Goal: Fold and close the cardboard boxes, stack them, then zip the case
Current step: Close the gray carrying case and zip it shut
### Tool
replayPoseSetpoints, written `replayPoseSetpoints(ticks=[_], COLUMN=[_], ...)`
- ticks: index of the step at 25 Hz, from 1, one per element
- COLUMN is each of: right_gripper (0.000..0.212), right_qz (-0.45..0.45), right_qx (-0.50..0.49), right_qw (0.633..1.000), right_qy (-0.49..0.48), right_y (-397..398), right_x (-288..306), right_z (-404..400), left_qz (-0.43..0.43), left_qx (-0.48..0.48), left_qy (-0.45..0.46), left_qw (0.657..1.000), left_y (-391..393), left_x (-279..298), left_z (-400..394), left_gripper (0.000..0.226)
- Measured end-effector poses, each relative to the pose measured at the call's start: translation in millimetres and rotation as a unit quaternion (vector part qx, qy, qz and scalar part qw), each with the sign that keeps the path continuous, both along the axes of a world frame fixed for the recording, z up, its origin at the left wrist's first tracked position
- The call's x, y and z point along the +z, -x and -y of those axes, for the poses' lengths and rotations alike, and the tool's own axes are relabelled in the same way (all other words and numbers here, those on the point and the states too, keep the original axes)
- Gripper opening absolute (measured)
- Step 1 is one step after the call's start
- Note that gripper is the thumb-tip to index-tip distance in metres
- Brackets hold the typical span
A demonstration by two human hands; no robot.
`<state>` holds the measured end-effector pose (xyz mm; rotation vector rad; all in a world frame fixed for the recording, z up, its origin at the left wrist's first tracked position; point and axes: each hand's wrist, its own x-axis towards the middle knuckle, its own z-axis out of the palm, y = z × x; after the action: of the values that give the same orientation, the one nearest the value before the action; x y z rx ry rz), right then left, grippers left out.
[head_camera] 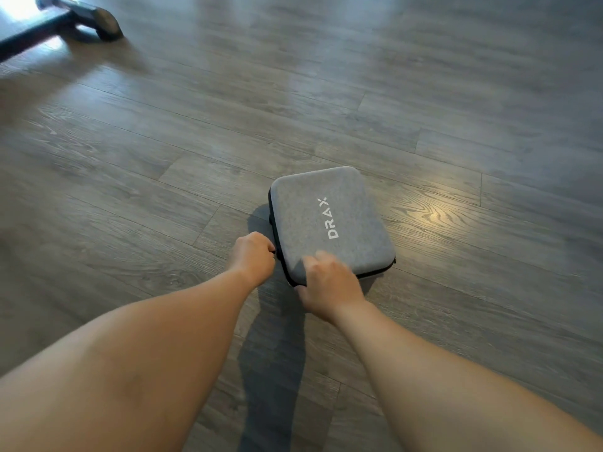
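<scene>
Grey case (329, 220) lay flat on the floor (163, 158), bare boards all round. Left hand (253, 256) pinched sth at its zip edge; right hand (329, 285) gripped near corner, fingers curled.

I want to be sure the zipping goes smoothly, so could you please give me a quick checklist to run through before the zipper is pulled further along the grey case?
1. Case lies flat on the floor, lid down: ok.
2. Right hand steadies the case at its near corner, fingers on the lid and thumb under the edge: ok.
3. Left hand is at the left edge of the case with its fingertips closed on something small and dark at the zip line, likely the pull: cannot tell for sure.
4. Nothing sticks out of the seam on the sides in view: ok.
5. How far the zip is already closed: cannot tell.
6. Cardboard boxes stacked: cannot tell, none in view.
</scene>
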<state>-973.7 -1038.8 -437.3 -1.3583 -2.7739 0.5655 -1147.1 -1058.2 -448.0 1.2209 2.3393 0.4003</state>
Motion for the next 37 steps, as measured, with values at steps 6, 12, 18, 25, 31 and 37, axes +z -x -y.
replayPoseSetpoints(ticks=[6,12,18,25,31,37], right_gripper=[0.118,0.115,0.116,0.121,0.125,0.106], right_qz=[0.165,0.142,0.165,0.121,0.000,-0.057], right_qx=[-0.001,-0.113,-0.247,-0.185,-0.314,-0.417], right_qw=[0.985,0.983,0.954,0.973,0.937,0.882], right_qy=[0.042,0.032,0.044,0.063,0.152,0.213], right_y=[-29.7,-25.3,18.9,-55.6,-38.9,38.7], right_x=[-10.3,-16.9,-16.7,-16.9,-20.7,-5.1], right_z=[-56.6,-64.8,-43.1,-65.3,-42.5,15.1], left_qz=[0.009,0.021,0.004,0.019,0.017,-0.026], left_qx=[0.004,0.005,-0.066,-0.042,-0.012,-0.046], left_qy=[0.002,-0.008,0.005,0.024,0.014,0.033], left_qw=[1.000,1.000,0.998,0.999,1.000,0.998], left_y=[-0.8,-8.5,-33.2,-18.7,-25.3,-18.3], left_x=[-3.6,-3.2,-3.8,0.8,-2.0,-3.7], left_z=[3.9,3.1,7.5,0.6,-0.7,7.8], left_gripper=[0.021,0.017,0.021,0.025,0.021,0.012])
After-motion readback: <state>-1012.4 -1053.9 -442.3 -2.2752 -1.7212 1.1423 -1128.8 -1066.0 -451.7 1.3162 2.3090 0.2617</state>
